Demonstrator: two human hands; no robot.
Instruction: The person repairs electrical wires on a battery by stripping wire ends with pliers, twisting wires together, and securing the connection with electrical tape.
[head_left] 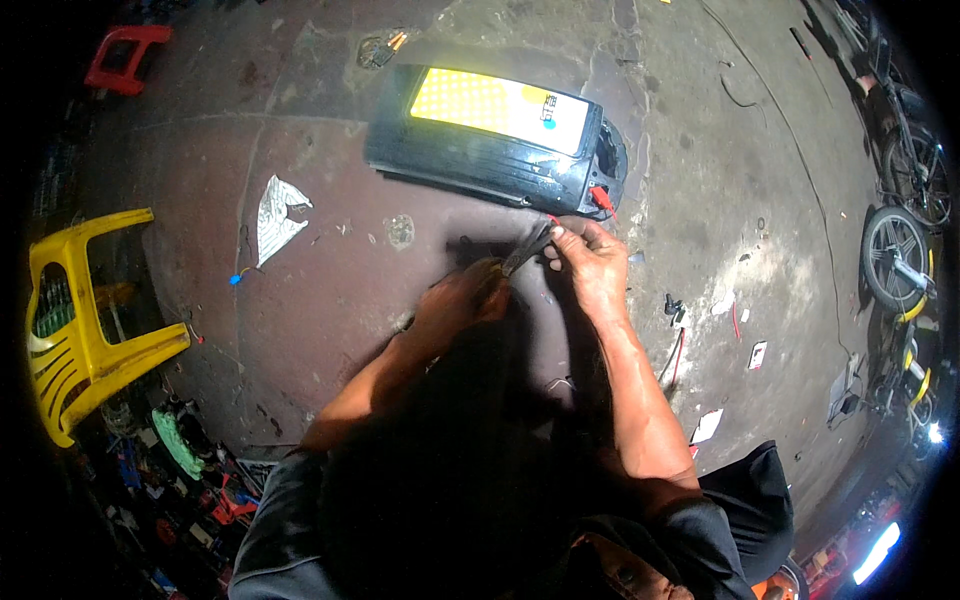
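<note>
My left hand (465, 298) is closed round the handles of dark pliers (525, 252), whose jaws point up and to the right. At the jaws, my right hand (590, 262) pinches a thin wire with a red part (553, 219) showing above the fingertips. Exactly how the jaws meet the wire is too small to tell. Just beyond both hands lies a black battery case (480, 155) with a yellow and white label. From its right end, which has an opening, a red connector (602, 198) sticks out close to my right hand's knuckles.
A yellow plastic stool (110, 340) lies at the left, with a red stool (128, 58) farther back. White crumpled paper (280, 215) rests left of the case. Wires (675, 360) and scraps lie at the right. Wheels (893, 258) line the right edge.
</note>
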